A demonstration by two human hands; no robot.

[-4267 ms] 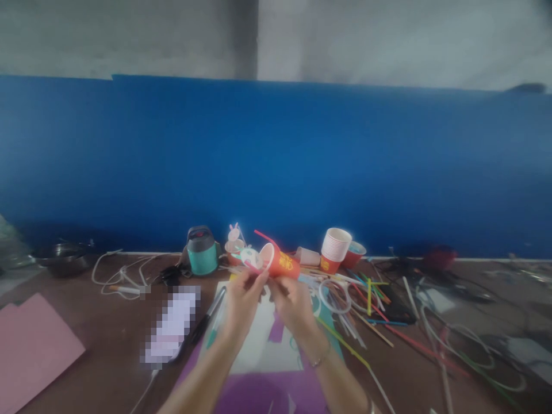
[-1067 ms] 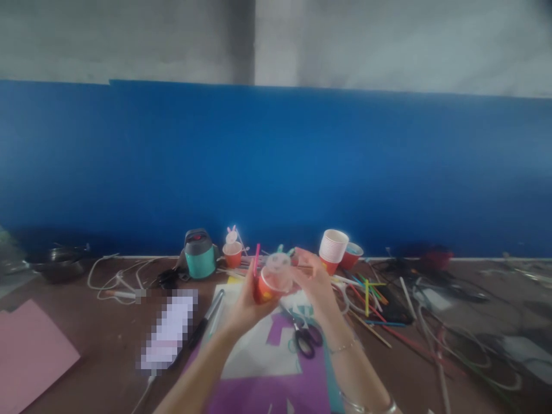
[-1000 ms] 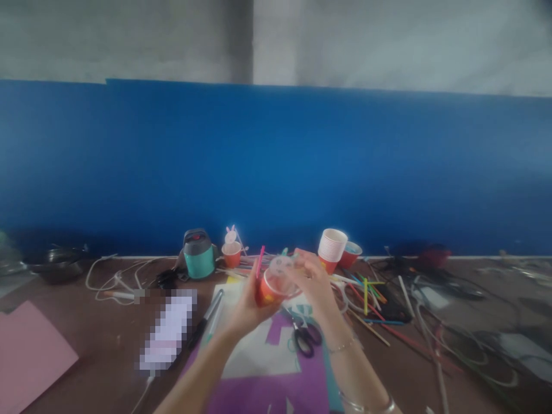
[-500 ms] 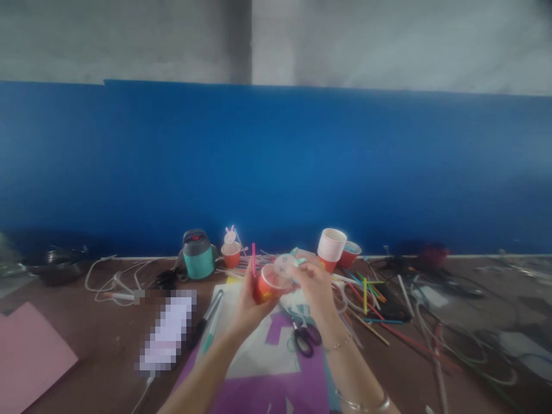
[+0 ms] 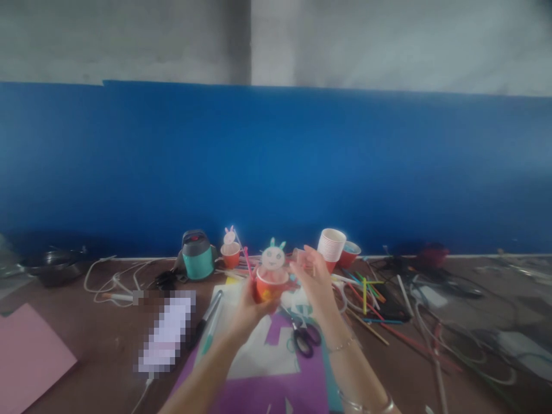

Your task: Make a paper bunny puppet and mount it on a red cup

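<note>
My left hand [image 5: 248, 307] is wrapped round a red paper cup [image 5: 267, 292] with a white rim. A pink straw [image 5: 247, 261] stands up at the cup's left side. Above the rim sits a white paper bunny face [image 5: 273, 257] with green ears and drawn eyes. Just right of the face, my right hand [image 5: 314, 279] is raised with its fingers apart and holds nothing. Black-handled scissors [image 5: 305, 338] lie below on white and purple paper [image 5: 267, 397]. Behind, a similar red cup [image 5: 231, 255] carries a bunny face with pink ears.
A stack of white-rimmed cups [image 5: 331, 247] stands behind my right hand. A teal jar [image 5: 198, 261] is at the back left, with a blurred-out phone [image 5: 168, 330] in front. Loose straws [image 5: 366, 299] and cables [image 5: 474, 345] spread to the right. Pink paper [image 5: 34, 359] lies far left.
My right hand has let go of the bunny face and opened beside it. The face, tilted before, now stands upright at the cup. The pink straw leans left.
</note>
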